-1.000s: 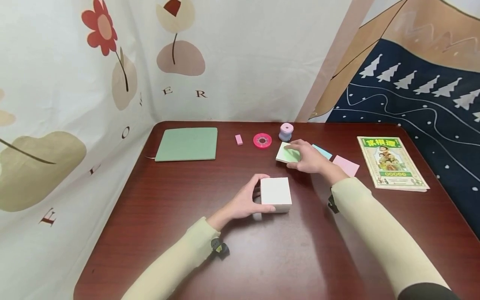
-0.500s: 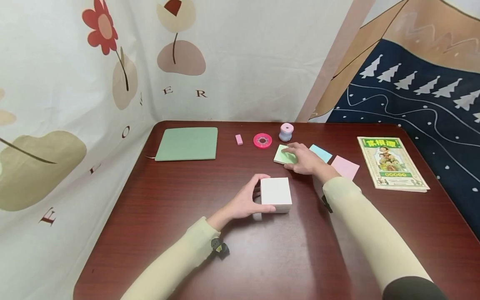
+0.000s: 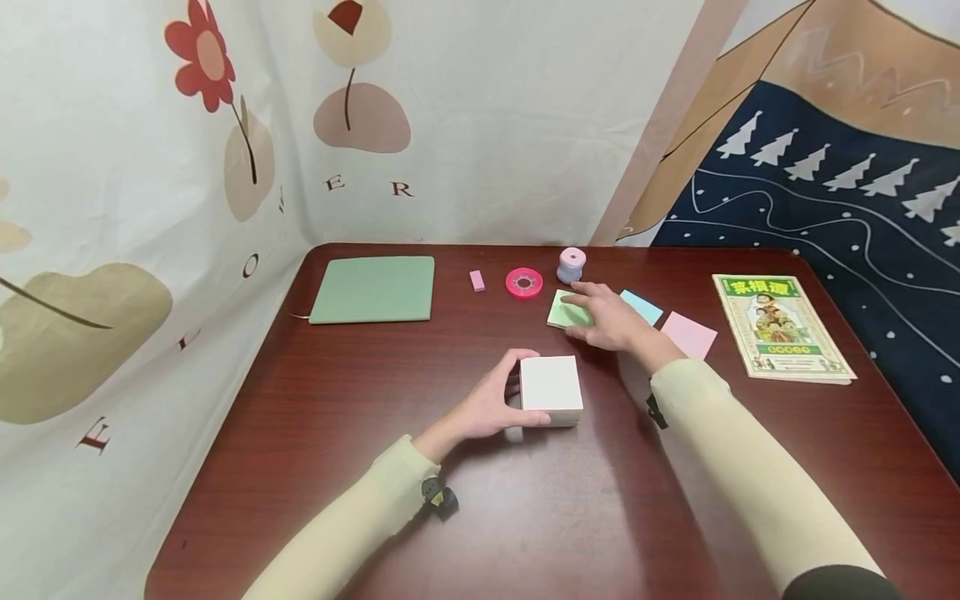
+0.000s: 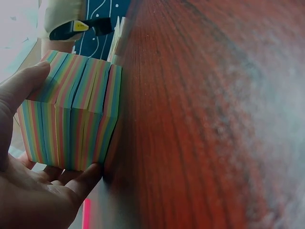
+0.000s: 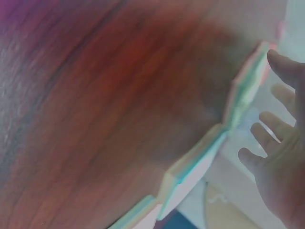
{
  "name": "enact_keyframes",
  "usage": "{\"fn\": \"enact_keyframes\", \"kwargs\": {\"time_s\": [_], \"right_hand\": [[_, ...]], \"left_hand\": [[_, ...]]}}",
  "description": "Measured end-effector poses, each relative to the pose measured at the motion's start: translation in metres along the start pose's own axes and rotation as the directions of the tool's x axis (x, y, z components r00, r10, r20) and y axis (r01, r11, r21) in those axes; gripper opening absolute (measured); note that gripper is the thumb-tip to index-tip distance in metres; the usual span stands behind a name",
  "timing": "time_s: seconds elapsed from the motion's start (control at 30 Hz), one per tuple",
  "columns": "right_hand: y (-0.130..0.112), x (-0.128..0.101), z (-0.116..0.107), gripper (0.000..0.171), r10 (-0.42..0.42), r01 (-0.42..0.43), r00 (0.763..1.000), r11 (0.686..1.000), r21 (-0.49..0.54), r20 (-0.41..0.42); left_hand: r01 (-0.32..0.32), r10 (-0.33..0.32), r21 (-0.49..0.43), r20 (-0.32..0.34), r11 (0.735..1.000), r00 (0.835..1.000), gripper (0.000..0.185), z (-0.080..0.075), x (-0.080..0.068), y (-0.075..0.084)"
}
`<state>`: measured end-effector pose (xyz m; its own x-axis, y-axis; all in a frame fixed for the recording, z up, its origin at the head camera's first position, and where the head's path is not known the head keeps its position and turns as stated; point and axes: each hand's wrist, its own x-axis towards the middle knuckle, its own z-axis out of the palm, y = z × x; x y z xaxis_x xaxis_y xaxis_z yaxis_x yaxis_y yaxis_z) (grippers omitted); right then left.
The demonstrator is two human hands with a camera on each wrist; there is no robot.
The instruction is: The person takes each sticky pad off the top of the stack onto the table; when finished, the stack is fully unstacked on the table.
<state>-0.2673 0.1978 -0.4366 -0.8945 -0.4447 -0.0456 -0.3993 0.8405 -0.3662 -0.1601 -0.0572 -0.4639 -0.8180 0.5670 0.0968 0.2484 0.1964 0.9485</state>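
Observation:
On the dark red table (image 3: pixel 360 467) stands a paper cube (image 3: pixel 551 389) with a white top; its sides are rainbow-striped (image 4: pixel 71 114) in the left wrist view. My left hand (image 3: pixel 504 392) grips it from the left, thumb on the far side and fingers on the near side (image 4: pixel 86 176). My right hand (image 3: pixel 603 315) lies further back with straight, spread fingers (image 5: pixel 281 157), resting on the right part of a green sticky-note pad (image 3: pixel 564 312). That pad (image 5: pixel 248 90) lies flat on the table.
A blue note pad (image 3: pixel 642 306) and a pink one (image 3: pixel 688 335) lie right of my right hand, then a magazine (image 3: pixel 782 327). Behind are a pink tape roll (image 3: pixel 524 282), a small pink block (image 3: pixel 477 280), a lilac round object (image 3: pixel 571 264) and a green notebook (image 3: pixel 373 288). Cloth walls stand left and behind.
A second ago my right hand held the green pad tilted up off the table. It now lies flat a little further back, and the fingers have straightened over it. The left hand stayed still.

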Motion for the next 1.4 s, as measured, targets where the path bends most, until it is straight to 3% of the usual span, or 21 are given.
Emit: {"fn": "enact_keyframes", "kwargs": {"time_s": [0.17,0.33,0.47,0.63,0.83,1.17,1.4], "right_hand": [[-0.019,-0.012,-0.012,0.055,-0.064,0.069,0.997,0.991,0.118,-0.046],[-0.047,-0.032,-0.02,0.047,-0.205,0.217,0.976,0.949,0.229,-0.074],[-0.067,-0.049,-0.021,0.046,-0.306,0.307,0.951,0.922,0.235,-0.042],[-0.082,-0.065,-0.016,0.055,-0.392,0.384,0.92,0.907,0.171,0.013],[-0.087,-0.076,-0.006,0.068,-0.386,0.38,0.921,0.919,0.108,0.043],[-0.089,-0.08,0.001,0.07,-0.366,0.362,0.93,0.927,0.092,0.026],[-0.088,-0.084,-0.001,0.068,-0.352,0.352,0.936,0.932,0.09,-0.014]], "left_hand": [[-0.018,0.018,-0.004,0.001,1.0,1.0,0.077,0.0,0.001,0.0],[-0.01,0.01,0.007,0.008,1.0,1.0,0.078,-0.001,0.001,0.001],[-0.004,0.004,0.033,0.01,0.999,1.0,0.079,-0.002,0.001,0.002],[0.022,-0.022,0.1,-0.003,0.995,1.0,0.083,-0.003,0.0,0.002],[0.067,-0.067,0.102,-0.003,0.993,0.998,0.082,-0.001,-0.002,0.002],[0.076,-0.075,0.153,-0.015,0.985,0.997,0.081,0.0,-0.002,0.0],[0.053,-0.055,0.093,0.015,0.994,0.998,0.081,0.0,-0.002,-0.001]]}}
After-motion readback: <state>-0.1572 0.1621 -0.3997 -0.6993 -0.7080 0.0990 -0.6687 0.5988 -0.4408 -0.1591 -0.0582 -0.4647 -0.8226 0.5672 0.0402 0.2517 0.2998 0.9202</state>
